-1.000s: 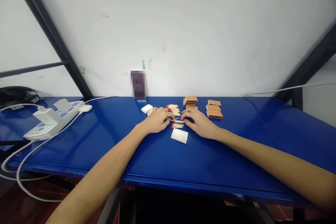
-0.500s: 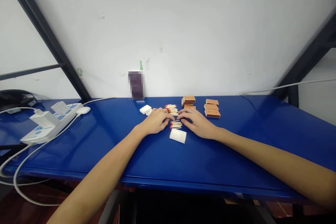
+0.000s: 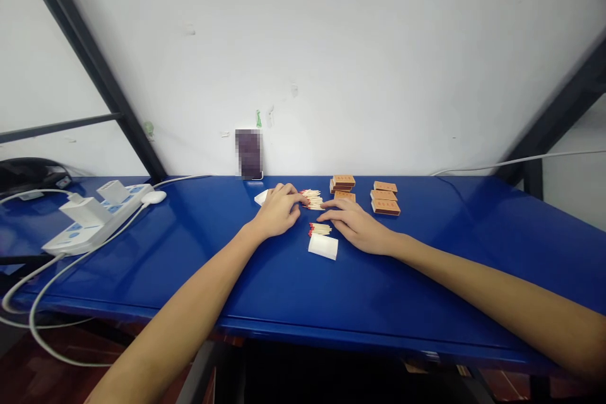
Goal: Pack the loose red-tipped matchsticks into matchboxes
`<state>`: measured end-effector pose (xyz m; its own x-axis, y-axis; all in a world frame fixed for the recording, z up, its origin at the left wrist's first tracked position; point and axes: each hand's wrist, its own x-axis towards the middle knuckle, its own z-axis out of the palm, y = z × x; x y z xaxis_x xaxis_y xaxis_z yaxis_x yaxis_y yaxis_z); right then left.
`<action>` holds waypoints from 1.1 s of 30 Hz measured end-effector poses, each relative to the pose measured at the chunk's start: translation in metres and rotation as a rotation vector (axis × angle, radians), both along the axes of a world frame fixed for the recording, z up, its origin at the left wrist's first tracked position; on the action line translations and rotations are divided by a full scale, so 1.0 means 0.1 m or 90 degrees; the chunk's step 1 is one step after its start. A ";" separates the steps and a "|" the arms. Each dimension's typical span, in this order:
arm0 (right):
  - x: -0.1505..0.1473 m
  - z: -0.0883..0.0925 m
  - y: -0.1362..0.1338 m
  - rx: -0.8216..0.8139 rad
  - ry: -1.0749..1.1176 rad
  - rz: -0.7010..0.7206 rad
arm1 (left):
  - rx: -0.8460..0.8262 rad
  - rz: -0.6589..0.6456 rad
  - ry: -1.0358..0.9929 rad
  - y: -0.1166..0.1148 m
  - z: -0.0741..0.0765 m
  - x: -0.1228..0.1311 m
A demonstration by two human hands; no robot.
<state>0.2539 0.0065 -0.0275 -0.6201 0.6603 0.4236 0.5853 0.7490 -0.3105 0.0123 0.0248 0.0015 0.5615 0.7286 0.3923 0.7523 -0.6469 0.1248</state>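
Observation:
Both my hands rest on a blue table. My left hand lies with fingers curled, its tips touching a far pile of red-tipped matches. My right hand lies flat with fingers stretched toward the same pile. Between the two hands sits a smaller bundle of matches, and just in front of it a white matchbox tray. Another white tray shows partly behind my left hand.
Brown matchbox sleeves stand in two stacks behind my right hand. A white power strip with plugs and cables lies at the far left. A dark blurred object leans on the white wall. Black frame bars slant at both sides.
My left hand has moved away from the near bundle up to the far pile of matches. My right hand's fingers have stretched toward that pile too. The near bundle lies uncovered.

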 end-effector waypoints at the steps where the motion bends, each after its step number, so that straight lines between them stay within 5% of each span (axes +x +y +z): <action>1: 0.00 0.01 -0.01 -0.003 -0.005 0.005 | 0.004 0.013 0.004 0.00 -0.01 -0.01; 33: -0.02 0.04 -0.04 -0.021 -0.013 -0.025 | -0.033 0.033 0.065 0.00 -0.06 0.01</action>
